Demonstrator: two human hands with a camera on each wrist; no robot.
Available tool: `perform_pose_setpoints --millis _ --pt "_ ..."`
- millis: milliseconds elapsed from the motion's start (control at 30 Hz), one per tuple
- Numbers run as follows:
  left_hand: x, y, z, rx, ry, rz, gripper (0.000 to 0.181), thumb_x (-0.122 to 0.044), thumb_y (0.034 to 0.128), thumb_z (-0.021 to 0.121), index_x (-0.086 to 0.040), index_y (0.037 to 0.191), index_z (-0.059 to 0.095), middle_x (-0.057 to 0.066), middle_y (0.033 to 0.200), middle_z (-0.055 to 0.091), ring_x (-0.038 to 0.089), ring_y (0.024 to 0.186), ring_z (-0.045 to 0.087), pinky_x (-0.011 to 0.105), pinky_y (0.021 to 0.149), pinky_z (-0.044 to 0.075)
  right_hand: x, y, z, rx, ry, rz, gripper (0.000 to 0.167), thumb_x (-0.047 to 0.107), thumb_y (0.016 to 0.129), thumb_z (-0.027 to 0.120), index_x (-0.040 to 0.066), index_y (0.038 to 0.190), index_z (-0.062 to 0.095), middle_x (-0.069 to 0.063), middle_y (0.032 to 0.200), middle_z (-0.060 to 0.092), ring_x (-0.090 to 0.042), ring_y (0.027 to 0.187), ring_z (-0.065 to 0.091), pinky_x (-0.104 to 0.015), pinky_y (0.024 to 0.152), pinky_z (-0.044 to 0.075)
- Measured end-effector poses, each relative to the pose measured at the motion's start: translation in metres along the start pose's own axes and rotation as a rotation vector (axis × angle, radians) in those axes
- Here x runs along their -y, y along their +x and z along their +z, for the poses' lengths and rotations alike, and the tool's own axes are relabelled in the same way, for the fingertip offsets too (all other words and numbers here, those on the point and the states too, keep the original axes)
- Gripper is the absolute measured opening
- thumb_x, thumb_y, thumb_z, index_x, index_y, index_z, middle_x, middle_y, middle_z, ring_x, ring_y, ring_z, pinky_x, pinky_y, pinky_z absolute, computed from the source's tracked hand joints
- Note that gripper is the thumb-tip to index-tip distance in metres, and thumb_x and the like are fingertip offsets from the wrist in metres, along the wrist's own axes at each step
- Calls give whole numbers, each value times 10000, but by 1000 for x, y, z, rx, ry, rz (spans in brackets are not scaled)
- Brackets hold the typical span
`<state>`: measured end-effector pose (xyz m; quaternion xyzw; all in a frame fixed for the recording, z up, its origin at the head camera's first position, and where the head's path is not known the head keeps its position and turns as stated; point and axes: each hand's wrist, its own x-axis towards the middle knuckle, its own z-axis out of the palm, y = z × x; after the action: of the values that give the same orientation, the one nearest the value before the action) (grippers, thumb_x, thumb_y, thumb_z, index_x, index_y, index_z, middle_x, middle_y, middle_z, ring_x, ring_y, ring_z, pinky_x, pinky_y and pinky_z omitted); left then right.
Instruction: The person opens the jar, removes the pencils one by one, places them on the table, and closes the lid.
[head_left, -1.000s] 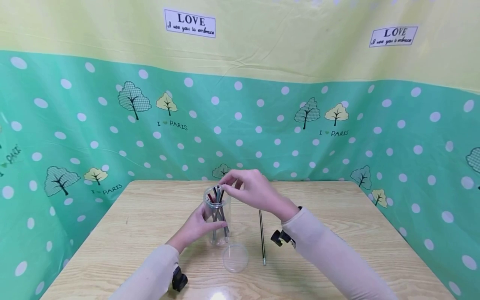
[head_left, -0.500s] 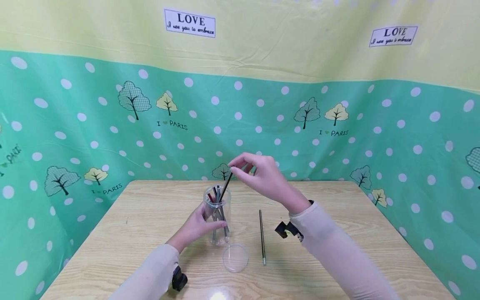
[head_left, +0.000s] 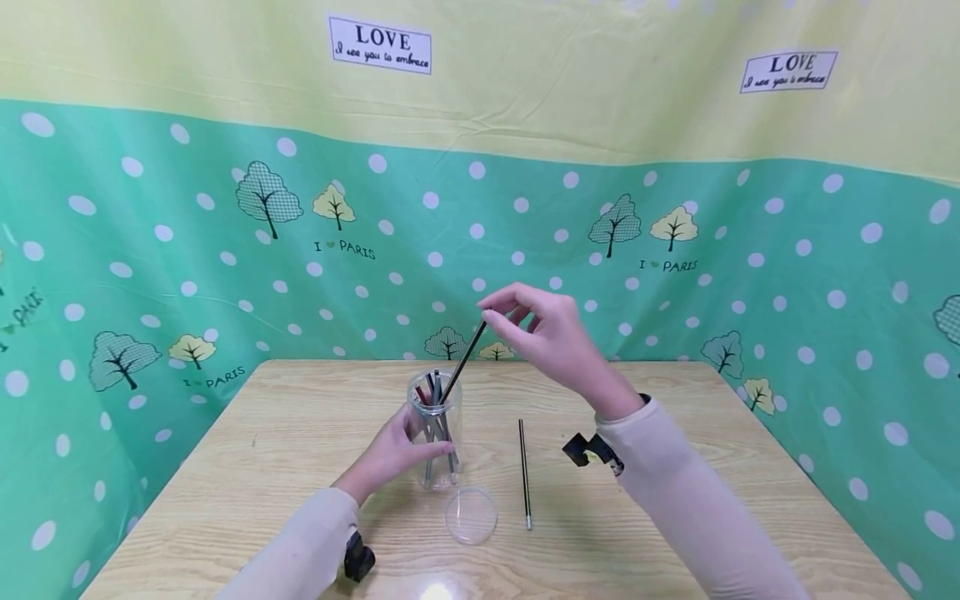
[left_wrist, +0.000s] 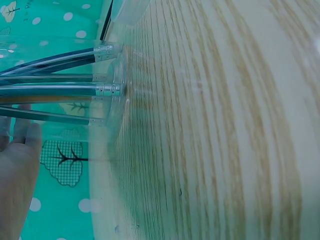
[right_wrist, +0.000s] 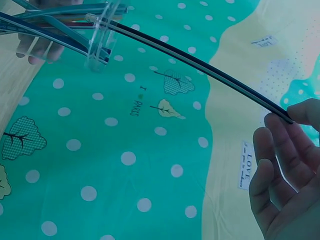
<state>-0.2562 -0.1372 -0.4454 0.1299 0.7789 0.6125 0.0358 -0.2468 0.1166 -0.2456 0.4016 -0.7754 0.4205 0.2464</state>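
A clear plastic jar [head_left: 452,429] stands upright on the table with several pencils [left_wrist: 55,90] inside it. My left hand [head_left: 395,452] grips the jar around its side, thumb across the front. Between thumb and fingertips, my right hand [head_left: 551,337] pinches the top end of a black striped pencil [right_wrist: 200,70]. That pencil slants up to the right, its lower end still at the jar's mouth in the right wrist view. On the table to the right of the jar lies another black striped pencil [head_left: 524,475]. A round clear lid [head_left: 471,517] lies in front of the jar.
The wooden table [head_left: 300,417] ends at a patterned green and yellow curtain [head_left: 480,250] behind it and at both sides. Black wrist cameras stick out from the left sleeve [head_left: 300,542] and the right sleeve [head_left: 682,492].
My right hand has moved up and to the right from the jar's mouth, drawing the black striped pencil most of the way out. The left hand and the jar have stayed put.
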Motion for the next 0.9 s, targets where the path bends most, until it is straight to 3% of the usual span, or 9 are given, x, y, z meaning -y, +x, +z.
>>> perform_pose_setpoints --millis 167,400,900 --pt "1 0 0 -2 -5 -9 849 -292 740 906 -184 1460 469 122 1452 534 349 1403 396 546 1178 223 2 0 -10 -47 5 -15 115 112 959 693 86 1063 735 42 882 721 -185 657 627 -281 540 534" --pt "1 0 -1 0 -2 -12 883 -296 739 906 -206 1485 443 125 1473 511 345 1413 380 543 1181 218 4 0 -24 -118 -20 -36 106 98 955 695 87 1052 736 58 843 703 -137 630 602 -273 527 523" --pt "1 0 0 4 -12 5 863 -270 748 904 -195 1479 450 115 1452 536 333 1410 391 538 1183 222 6 -4 -33 -127 -38 12 117 142 963 692 109 1066 737 57 874 712 -144 668 620 -279 554 533"
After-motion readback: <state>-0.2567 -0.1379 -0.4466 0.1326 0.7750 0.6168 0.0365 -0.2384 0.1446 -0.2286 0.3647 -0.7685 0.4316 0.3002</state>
